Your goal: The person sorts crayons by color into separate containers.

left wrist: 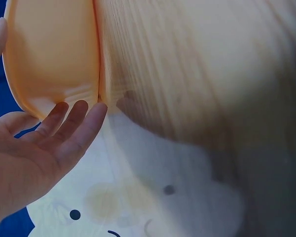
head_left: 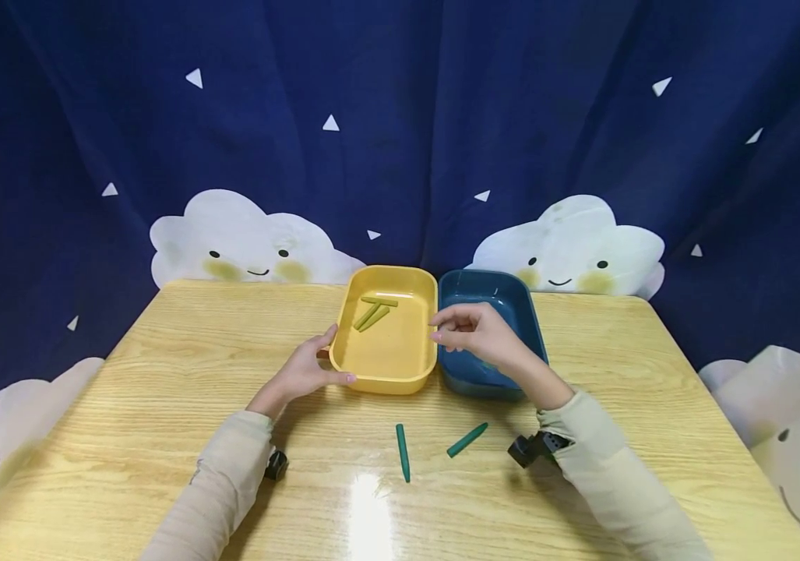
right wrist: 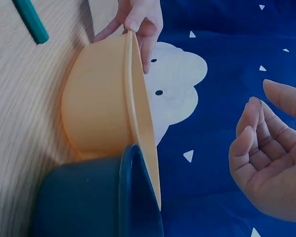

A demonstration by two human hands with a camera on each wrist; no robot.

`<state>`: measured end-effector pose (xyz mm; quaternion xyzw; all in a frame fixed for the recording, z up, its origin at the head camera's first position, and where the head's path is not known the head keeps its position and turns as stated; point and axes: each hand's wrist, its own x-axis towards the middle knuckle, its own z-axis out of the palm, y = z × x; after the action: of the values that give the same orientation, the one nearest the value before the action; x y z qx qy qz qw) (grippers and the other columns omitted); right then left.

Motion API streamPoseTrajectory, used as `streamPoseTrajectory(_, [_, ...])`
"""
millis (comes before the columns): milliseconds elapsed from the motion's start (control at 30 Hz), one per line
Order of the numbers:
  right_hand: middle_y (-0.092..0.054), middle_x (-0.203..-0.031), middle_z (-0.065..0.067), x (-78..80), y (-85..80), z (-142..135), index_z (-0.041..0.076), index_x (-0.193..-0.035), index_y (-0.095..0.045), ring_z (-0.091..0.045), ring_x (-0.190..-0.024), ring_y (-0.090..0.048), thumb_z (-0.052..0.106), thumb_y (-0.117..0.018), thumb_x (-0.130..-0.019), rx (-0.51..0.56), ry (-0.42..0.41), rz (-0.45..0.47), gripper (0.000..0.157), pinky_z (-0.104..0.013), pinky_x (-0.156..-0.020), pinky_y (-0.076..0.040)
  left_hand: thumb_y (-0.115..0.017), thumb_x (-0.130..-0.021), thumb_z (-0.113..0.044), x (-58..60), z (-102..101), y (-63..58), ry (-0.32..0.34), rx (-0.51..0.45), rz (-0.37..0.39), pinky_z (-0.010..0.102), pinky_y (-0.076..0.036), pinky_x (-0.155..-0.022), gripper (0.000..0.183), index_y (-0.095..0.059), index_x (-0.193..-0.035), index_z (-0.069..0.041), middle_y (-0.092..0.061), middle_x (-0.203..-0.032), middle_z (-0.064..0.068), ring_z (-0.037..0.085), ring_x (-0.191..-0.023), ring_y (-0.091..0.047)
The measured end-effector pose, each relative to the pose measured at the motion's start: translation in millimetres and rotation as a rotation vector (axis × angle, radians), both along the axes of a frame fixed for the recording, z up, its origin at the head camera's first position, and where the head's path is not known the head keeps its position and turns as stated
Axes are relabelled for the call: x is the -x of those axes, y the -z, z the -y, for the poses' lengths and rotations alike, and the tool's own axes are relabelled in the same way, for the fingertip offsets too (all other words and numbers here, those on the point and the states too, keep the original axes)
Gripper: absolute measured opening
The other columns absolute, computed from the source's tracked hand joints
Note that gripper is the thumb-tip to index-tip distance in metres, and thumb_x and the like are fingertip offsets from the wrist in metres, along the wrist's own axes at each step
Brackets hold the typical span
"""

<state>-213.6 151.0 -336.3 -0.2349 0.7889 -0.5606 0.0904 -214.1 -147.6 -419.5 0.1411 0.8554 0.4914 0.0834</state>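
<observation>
Three yellow crayons (head_left: 375,312) lie in the yellow bin (head_left: 384,385). My left hand (head_left: 299,368) holds the left end of this bin, thumb on its front rim and fingers against the outer wall, as the left wrist view also shows. My right hand (head_left: 477,331) hovers over the place where the yellow bin meets the dark blue bin (head_left: 529,319). Its fingers are loosely bent, with nothing between them and the thumb. The hand hides part of the blue bin's inside. Two green crayons, one upright in view (head_left: 403,453) and one slanted (head_left: 467,439), lie on the table before the bins.
Both bins stand side by side near the back edge of the wooden table (head_left: 217,343). Behind hangs a dark blue curtain (head_left: 400,140) with white clouds and triangles. A black wrist camera (head_left: 536,447) sits below the right sleeve.
</observation>
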Motion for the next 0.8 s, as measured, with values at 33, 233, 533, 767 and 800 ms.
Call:
streamPoseTrajectory(33, [-0.062, -0.081, -0.020, -0.6, 0.9, -2.7, -0.004, -0.105, -0.063, -0.037, -0.070, -0.056, 0.008, -0.063, -0.085, -0.005, 0.000, -0.003, 0.024, -0.040, -0.062, -0.049, -0.081, -0.069, -0.022, 0.0, 0.0, 0.4, -0.003, 0.002, 0.003, 0.047, -0.033, -0.099, 0.101, -0.016, -0.142, 0.006, -0.027, -0.142, 0.026, 0.037, -0.117, -0.042])
streamPoseTrajectory(233, [-0.063, -0.080, -0.010, -4.2, 4.7, -19.1, -0.007, -0.109, -0.060, -0.038, -0.072, -0.056, 0.011, -0.065, -0.084, -0.040, 0.002, -0.003, 0.031, -0.046, -0.066, -0.049, -0.081, -0.068, -0.024, -1.3, -0.5, -2.6, -0.014, 0.031, 0.000, 0.047, -0.030, -0.100, 0.102, -0.017, -0.142, 0.006, -0.026, -0.143, 0.024, 0.037, -0.118, -0.041])
streamPoseTrajectory(533, [-0.062, -0.079, -0.008, -8.3, 13.3, -48.0, -0.006, -0.111, -0.059, -0.025, -0.068, -0.059, 0.007, -0.066, -0.082, -0.040, -0.022, -0.026, 0.032, -0.037, -0.064, -0.051, -0.081, -0.068, -0.021, -0.9, -1.5, -2.0, 0.000, 0.005, 0.001, 0.046, -0.033, -0.098, 0.102, -0.016, -0.142, 0.006, -0.025, -0.143, 0.025, 0.037, -0.117, -0.043])
streamPoseTrajectory(767, [-0.059, -0.076, -0.005, -13.2, 18.9, -68.8, -0.011, -0.114, -0.054, -0.025, -0.062, -0.055, 0.004, -0.065, -0.083, -0.035, -0.031, -0.045, 0.036, -0.031, -0.055, -0.047, -0.081, -0.067, -0.016, -0.1, -1.3, 0.7, 0.010, -0.059, 0.011, 0.043, -0.040, -0.094, 0.102, -0.014, -0.141, 0.008, -0.024, -0.143, 0.026, 0.038, -0.115, -0.045])
streamPoseTrajectory(800, [-0.058, -0.076, -0.004, -13.9, 19.5, -71.5, -0.011, -0.114, -0.054, -0.024, -0.062, -0.054, 0.004, -0.065, -0.083, -0.035, -0.024, -0.043, 0.036, -0.031, -0.055, -0.046, -0.081, -0.068, -0.016, -0.3, -1.1, 0.9, 0.010, -0.060, 0.012, 0.042, -0.040, -0.094, 0.102, -0.014, -0.141, 0.008, -0.024, -0.143, 0.027, 0.038, -0.115, -0.045])
